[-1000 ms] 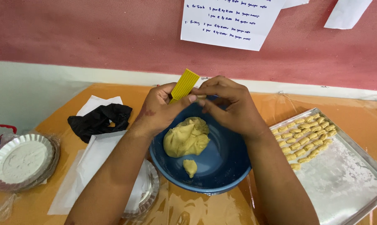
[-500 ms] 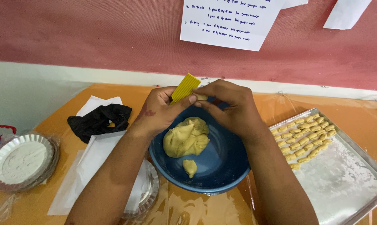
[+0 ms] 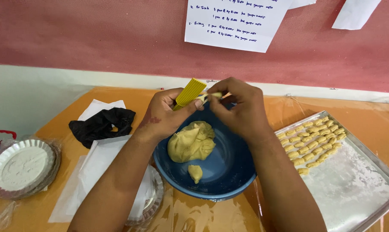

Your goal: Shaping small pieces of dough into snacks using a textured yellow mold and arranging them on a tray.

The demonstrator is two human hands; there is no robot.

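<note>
1. The wall behind is dull red above a pale band, with handwritten white paper sheets (image 3: 237,23) pinned to it; they hang at reading height over the work.
2. The orange table under clear plastic film (image 3: 130,96) carries everything, the film apparently there to keep dough and flour off the top.
3. A rectangular metal baking tray dusted with white flour (image 3: 357,189) lies at the right, just beside the bowl, within easy reach of the right arm. Rows of small ridged yellow dough pieces (image 3: 312,139) fill its far corner, close together but mostly apart from one another.
4. The round blue bowl (image 3: 228,172) sits in the middle, directly under both hands, so anything dropped would fall into it. Inside lie a large lump of yellow dough (image 3: 191,141) against the left wall and a small separate dough bit (image 3: 195,172) nearer the person.
5. White paper sheets (image 3: 102,169) lie left of the bowl, with a foil pan partly under them.
6. A crumpled black cloth (image 3: 100,124) rests on paper farther back.
7. A fluted foil dish of white flour (image 3: 20,167) stands at the far left, well apart from the bowl.
8. The left hand (image 3: 166,116) is clamped on a yellow ridged plastic paddle (image 3: 190,91), tilted with the ridges facing the other hand as a working surface.
9. The right hand (image 3: 241,109) has its fingertips pinched together on a tiny piece of dough (image 3: 211,96), pressing it at the paddle's lower edge above the bowl.
</note>
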